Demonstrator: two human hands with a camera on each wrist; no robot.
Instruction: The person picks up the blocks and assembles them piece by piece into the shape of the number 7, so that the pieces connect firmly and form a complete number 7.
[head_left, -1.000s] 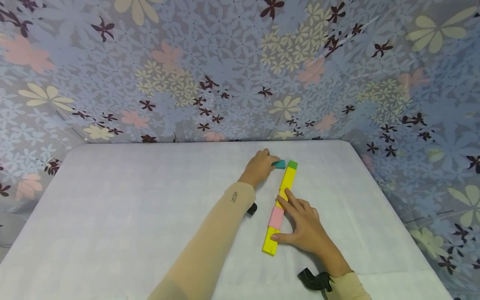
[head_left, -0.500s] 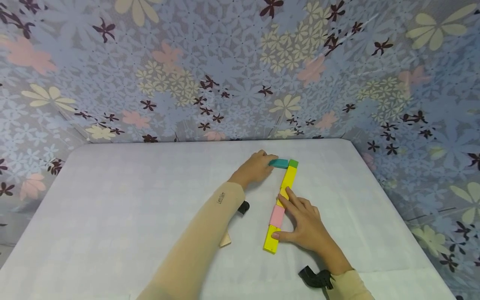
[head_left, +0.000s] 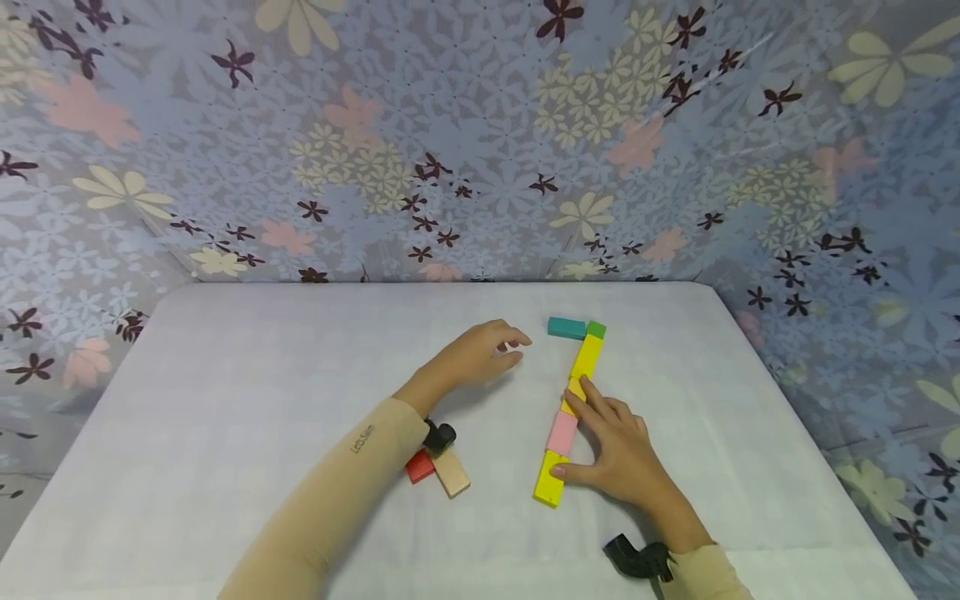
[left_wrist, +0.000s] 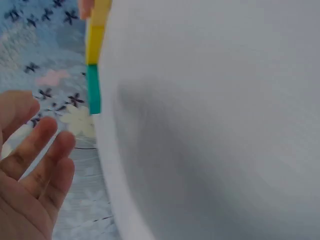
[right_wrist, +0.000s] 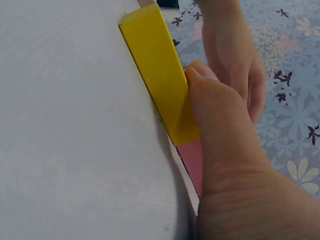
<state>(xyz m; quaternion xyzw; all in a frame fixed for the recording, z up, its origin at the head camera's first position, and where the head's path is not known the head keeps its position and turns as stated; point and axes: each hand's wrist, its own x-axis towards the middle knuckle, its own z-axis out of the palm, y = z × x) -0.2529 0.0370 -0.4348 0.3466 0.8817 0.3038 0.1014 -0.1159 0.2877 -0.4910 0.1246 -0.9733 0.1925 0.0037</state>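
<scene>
A row of blocks runs away from the near side: a yellow block (head_left: 548, 486), a pink block (head_left: 562, 434), two more yellow ones, then a green block (head_left: 596, 330) at the far end. Left of the green end lies a teal block (head_left: 566, 327), set crosswise against it. My left hand (head_left: 480, 353) hovers left of the teal block with nothing in it, fingers relaxed and apart. My right hand (head_left: 618, 454) rests along the row's right side, thumb on the nearest yellow block and fingertips on a yellow block (head_left: 572, 397) beyond the pink one.
A red block (head_left: 420, 466) and a plain wooden block (head_left: 452, 473) lie by my left forearm, partly under the black wrist camera (head_left: 440, 437). Another black wrist camera (head_left: 636, 558) hangs at my right wrist. A floral curtain (head_left: 480, 167) stands behind the white tabletop (head_left: 300, 350).
My left hand slid the teal block right to the green end, let go of it and drew back left. The red and wooden blocks came into view. My right hand has stayed in place.
</scene>
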